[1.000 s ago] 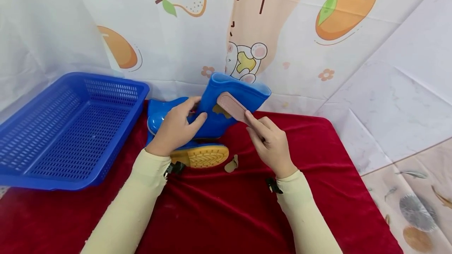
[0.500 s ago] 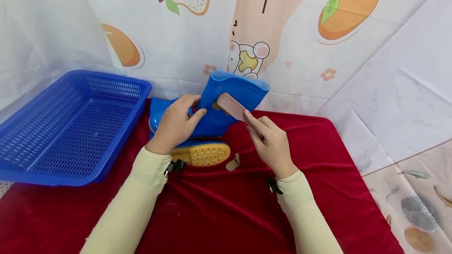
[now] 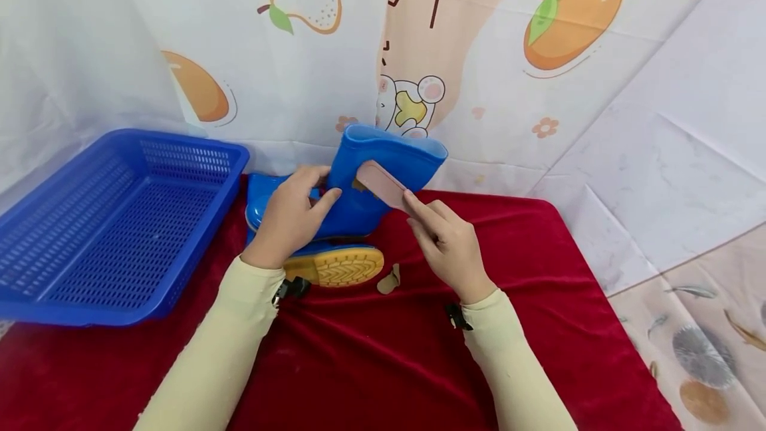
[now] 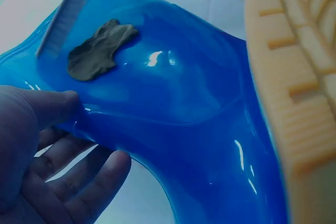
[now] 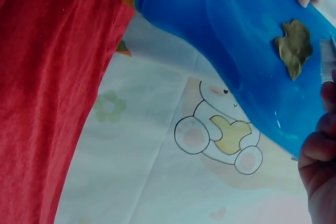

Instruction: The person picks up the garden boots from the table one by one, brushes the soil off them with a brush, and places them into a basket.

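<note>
A blue rain boot (image 3: 397, 155) is tilted with its opening toward the back wall. My left hand (image 3: 290, 215) holds the boot's edge, thumb on the near side and fingers behind. In my right hand (image 3: 449, 245) is a brush with a pinkish back (image 3: 384, 185), index finger stretched along it. Its pale bristles (image 4: 79, 6) are at the shaft, close beside a brown mud-like patch (image 4: 100, 53). The brush partly hides that patch in the head view. A yellow treaded sole (image 3: 338, 266) faces me below the held boot.
At the left stands a blue perforated plastic basket (image 3: 158, 298). A small brown scrap (image 3: 389, 281) lies on the red cloth (image 3: 371, 364), right of the sole. A white printed curtain (image 3: 287, 85) hangs close behind the boot.
The brush has shifted slightly and covers more of the brown patch in the head view. The left hand keeps its hold on the boot, and the camera view has shifted a little.
</note>
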A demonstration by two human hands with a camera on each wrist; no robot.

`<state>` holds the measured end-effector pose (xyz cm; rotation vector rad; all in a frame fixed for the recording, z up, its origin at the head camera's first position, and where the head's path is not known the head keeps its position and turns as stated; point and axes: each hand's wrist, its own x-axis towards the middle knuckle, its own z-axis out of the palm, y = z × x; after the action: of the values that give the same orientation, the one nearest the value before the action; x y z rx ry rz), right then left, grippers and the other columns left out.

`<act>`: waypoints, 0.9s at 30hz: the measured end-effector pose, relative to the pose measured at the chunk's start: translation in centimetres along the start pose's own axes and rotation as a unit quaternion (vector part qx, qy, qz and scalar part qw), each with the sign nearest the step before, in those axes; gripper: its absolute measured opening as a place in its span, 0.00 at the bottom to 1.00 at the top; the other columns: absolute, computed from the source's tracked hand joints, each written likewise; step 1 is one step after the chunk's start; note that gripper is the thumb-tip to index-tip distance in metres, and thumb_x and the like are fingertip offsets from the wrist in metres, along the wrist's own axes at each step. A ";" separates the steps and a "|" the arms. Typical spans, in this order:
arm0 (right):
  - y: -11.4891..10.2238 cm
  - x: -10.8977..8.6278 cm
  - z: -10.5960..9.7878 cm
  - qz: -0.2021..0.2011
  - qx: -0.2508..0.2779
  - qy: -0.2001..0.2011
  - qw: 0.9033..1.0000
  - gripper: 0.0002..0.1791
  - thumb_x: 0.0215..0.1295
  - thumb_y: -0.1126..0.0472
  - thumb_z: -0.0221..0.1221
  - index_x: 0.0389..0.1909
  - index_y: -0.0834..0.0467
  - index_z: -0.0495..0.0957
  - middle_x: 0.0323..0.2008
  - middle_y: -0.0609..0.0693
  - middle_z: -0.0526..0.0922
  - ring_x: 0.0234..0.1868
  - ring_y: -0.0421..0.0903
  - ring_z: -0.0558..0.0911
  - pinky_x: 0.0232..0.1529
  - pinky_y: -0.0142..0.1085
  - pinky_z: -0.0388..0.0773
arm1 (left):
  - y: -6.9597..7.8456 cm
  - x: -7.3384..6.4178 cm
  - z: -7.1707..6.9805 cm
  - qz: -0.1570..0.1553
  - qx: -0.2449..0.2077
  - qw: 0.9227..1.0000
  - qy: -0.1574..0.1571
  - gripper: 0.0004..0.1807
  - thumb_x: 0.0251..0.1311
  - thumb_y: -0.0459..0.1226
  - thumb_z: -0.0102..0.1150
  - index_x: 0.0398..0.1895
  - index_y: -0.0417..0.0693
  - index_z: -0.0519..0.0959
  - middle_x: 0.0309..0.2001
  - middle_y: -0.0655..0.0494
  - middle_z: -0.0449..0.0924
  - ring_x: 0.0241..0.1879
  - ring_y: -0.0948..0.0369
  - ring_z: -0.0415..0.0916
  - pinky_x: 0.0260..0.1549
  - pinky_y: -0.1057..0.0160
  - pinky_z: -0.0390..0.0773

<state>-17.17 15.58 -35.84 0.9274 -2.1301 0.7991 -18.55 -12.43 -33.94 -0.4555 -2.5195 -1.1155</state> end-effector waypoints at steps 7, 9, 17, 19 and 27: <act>0.0 -0.1 0.0 0.026 -0.026 -0.019 0.999 0.28 0.65 0.69 0.68 0.66 0.53 0.80 0.27 0.47 0.77 0.22 0.38 0.64 0.22 0.29 0.60 | 0.3 0.1 0.2 -0.001 0.006 1.000 0.004 0.21 0.74 0.41 0.60 0.65 0.40 0.77 0.54 0.44 0.81 0.51 0.48 0.80 0.48 0.46 0.83; 0.1 -0.1 -0.1 0.035 -0.034 -0.027 0.998 0.27 0.66 0.68 0.68 0.66 0.53 0.80 0.26 0.46 0.77 0.22 0.38 0.64 0.21 0.31 0.61 | 0.1 0.2 0.2 -0.018 -0.002 1.000 0.006 0.22 0.75 0.41 0.59 0.66 0.40 0.76 0.57 0.43 0.80 0.53 0.48 0.80 0.50 0.45 0.83; 0.4 -0.5 0.0 0.045 -0.051 -0.049 0.996 0.24 0.66 0.66 0.68 0.64 0.53 0.82 0.25 0.45 0.76 0.22 0.38 0.64 0.20 0.32 0.62 | -0.7 0.2 0.3 -0.060 -0.013 0.998 0.010 0.25 0.77 0.43 0.56 0.70 0.39 0.73 0.62 0.41 0.78 0.59 0.46 0.78 0.55 0.43 0.81; 0.3 -0.4 0.0 0.033 -0.039 -0.043 0.998 0.24 0.66 0.66 0.68 0.64 0.54 0.82 0.26 0.46 0.77 0.22 0.37 0.65 0.21 0.31 0.62 | -0.6 0.2 0.4 -0.053 -0.011 0.999 0.008 0.25 0.77 0.43 0.56 0.69 0.39 0.73 0.61 0.42 0.78 0.58 0.46 0.78 0.54 0.43 0.81; -0.3 -0.1 0.0 -0.021 0.007 -0.027 0.999 0.27 0.67 0.67 0.68 0.67 0.53 0.79 0.30 0.46 0.81 0.24 0.39 0.67 0.22 0.31 0.62 | 0.2 0.0 0.4 0.004 -0.001 1.000 -0.003 0.19 0.74 0.40 0.60 0.63 0.43 0.78 0.53 0.47 0.81 0.49 0.48 0.80 0.47 0.47 0.83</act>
<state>-16.89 15.46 -35.80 1.0094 -2.1470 0.7776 -18.52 -11.98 -34.04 -0.4698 -2.5196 -1.1165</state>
